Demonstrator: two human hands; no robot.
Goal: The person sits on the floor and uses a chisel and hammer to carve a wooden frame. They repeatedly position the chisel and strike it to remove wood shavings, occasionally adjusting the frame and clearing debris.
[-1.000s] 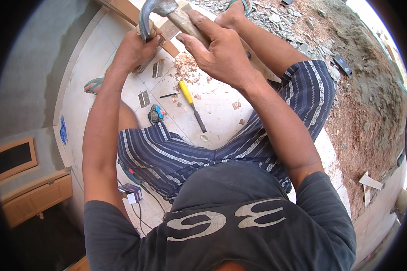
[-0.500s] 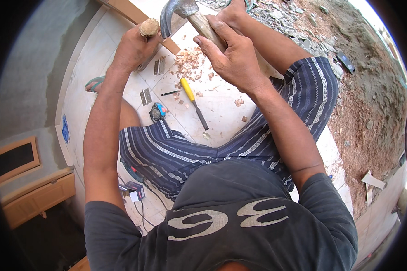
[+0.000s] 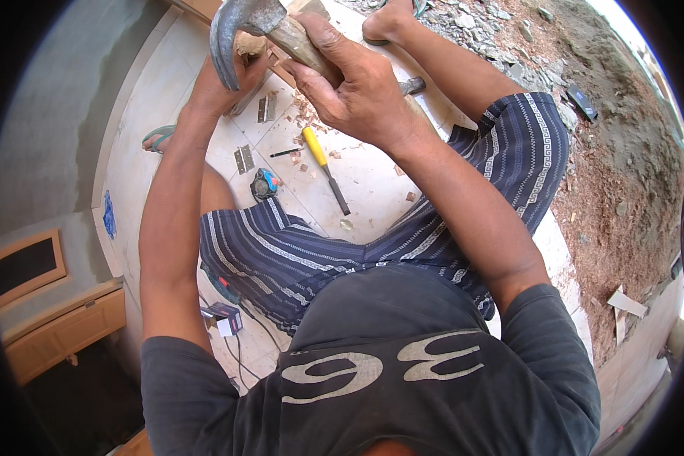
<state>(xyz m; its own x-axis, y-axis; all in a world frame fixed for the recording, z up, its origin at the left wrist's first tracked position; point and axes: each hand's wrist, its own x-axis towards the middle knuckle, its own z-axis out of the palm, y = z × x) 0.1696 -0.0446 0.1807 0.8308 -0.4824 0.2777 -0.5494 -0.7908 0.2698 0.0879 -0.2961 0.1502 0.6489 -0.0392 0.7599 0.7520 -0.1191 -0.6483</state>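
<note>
My right hand (image 3: pixel 357 95) is wrapped round the wooden handle of a claw hammer (image 3: pixel 239 26). The hammer's grey head is raised over my left hand (image 3: pixel 224 83), partly covering it. Closed in my left hand is a wooden-handled chisel, its battered round butt (image 3: pixel 249 44) facing up and its blade hidden. Beneath the hands runs a light brown piece of wood (image 3: pixel 283 70), mostly covered. Between my legs lies a second chisel (image 3: pixel 323 163) with a yellow handle. Left of it are a dark pencil-like stick (image 3: pixel 286 153), two metal hinges (image 3: pixel 266 108) and a blue-and-black tape measure (image 3: pixel 264 185).
Wood chips (image 3: pixel 304 118) litter the white tiles around the tools. A dark metal-ended piece (image 3: pixel 412 85) shows behind my right wrist. Rubble (image 3: pixel 471 30) and a sandy heap (image 3: pixel 615 152) lie to the right. A small box (image 3: pixel 224 318) and a cable (image 3: pixel 241 357) are by my left hip.
My right hand has swung the hammer left and toward me, so its head now overlaps my left hand. My left hand stays in nearly the same place, holding the chisel.
</note>
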